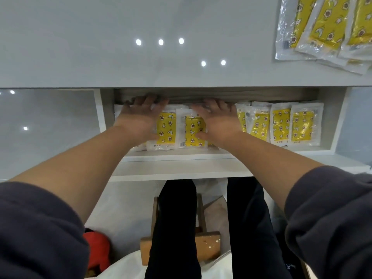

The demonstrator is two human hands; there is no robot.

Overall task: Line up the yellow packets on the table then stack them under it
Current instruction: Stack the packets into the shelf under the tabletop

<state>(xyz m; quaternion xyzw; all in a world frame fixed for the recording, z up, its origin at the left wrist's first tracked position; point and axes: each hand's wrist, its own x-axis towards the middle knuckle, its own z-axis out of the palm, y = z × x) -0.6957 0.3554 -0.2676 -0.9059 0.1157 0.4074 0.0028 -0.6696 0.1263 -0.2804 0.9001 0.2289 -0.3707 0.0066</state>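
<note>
The shelf (177, 156) is a white open box just under the table (141, 63) top. Inside it lie many yellow pkts (305, 125), side by side in one row from the shelf's left wall to near its right wall. Some lap over the next one. Each pkt is yellow w/ stars & moons, in a clear wrapper. Their long sides run front to back in the shelf. The end w/ small print is at the shelf's front edge, and the other end goes to the shelf's back, partly hid by the table top. The ones at the shelf's right end lie nearly straight; the next ones lean a little.

L hand (138, 115) lies flat, palm down, on the pkts at the shelf's left end, fingers straight & pointing to the shelf's back. It grips nothing, just rests on them. R hand (219, 119) lies flat the same way on the pkts at the shelf's middle, fingers spread, not clenched. Its thumb touches the pkt between the two hands.

The table pkts (326, 31) lie up past the shelf's right end, in a loose bunch, one over the other. Their long sides point away from the shelf & lean a bit.

Below the shelf are two legs in black trousers (175, 218), a wooden stool (207, 246) between them, & a red thing (96, 250) under the shelf's left end.
</note>
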